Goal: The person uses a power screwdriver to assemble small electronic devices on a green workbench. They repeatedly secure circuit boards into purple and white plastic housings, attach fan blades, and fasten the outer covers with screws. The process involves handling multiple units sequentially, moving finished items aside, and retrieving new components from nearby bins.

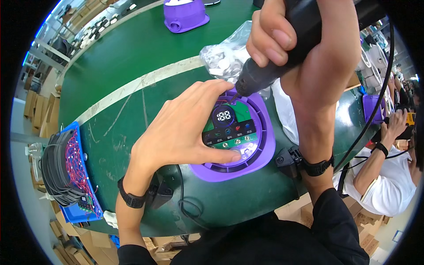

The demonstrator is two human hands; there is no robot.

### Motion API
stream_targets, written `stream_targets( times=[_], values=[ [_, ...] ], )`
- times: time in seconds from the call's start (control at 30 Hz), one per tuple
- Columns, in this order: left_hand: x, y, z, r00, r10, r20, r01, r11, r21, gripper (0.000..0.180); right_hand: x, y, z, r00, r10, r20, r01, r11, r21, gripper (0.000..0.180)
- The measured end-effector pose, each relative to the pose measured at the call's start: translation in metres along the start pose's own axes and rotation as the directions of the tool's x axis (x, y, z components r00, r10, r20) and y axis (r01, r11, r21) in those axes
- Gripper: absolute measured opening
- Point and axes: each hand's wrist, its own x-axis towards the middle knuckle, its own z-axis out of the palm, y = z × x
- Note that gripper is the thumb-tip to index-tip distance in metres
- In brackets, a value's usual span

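A round-cornered purple plastic housing (266, 137) lies on the green table in front of me. Inside it sits a green circuit board (241, 111) with a black display panel, small buttons and red wires at its upper edge. Across the housing's left side spreads my left hand (172, 128), gripping it between the thumb at the lower edge and the fingers at the top. My right hand (324, 57) is wrapped round a black electric screwdriver (260, 76), tilted down to the left. Its bit meets the board's upper edge near my left fingertips; the screw itself cannot be made out.
Left stands a blue tray (81, 215) with red wires and black cables. Beyond the housing lies a clear plastic bag (221, 59) of white parts, and another purple housing (184, 17) stands farther back. A black cord (383, 92) hangs at right, near a co-worker (382, 185).
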Motion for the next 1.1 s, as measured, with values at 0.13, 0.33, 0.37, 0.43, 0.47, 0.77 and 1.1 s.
stream_targets(
  times=[0.13,0.33,0.37,0.43,0.47,0.77,1.1],
  values=[
    [-0.002,-0.002,0.002,1.000,0.018,-0.013,-0.018,1.000,0.012,0.095,-0.002,0.011,0.007,0.994,-0.099,0.038,0.102,0.993,-0.068,0.038],
    [0.000,-0.006,0.003,0.999,0.030,0.011,-0.030,0.999,0.033,0.100,-0.004,0.004,0.032,0.991,-0.086,0.104,0.115,0.942,-0.315,0.032],
    [0.000,-0.006,0.002,0.999,0.049,-0.004,-0.049,0.997,0.056,0.098,-0.004,0.003,0.031,0.989,-0.078,0.127,0.113,0.947,-0.301,0.031],
    [0.002,-0.006,0.003,1.000,0.003,0.014,-0.003,1.000,0.000,0.100,-0.007,0.003,0.028,0.990,-0.068,0.125,0.096,0.966,-0.240,0.030],
    [0.002,-0.006,0.003,1.000,-0.018,0.024,0.019,0.999,-0.028,0.101,-0.008,0.002,0.030,0.991,-0.066,0.115,0.091,0.968,-0.235,0.030],
    [-0.001,-0.003,0.000,0.998,0.058,-0.023,-0.057,0.998,0.034,0.095,-0.012,-0.003,0.028,0.996,-0.091,0.006,0.091,0.979,-0.182,0.034],
    [0.002,-0.013,0.003,0.990,0.038,-0.136,-0.061,0.983,-0.173,0.038,-0.001,-0.022,-0.010,0.947,-0.298,0.121,0.306,0.950,-0.056,0.028]
  ],
)
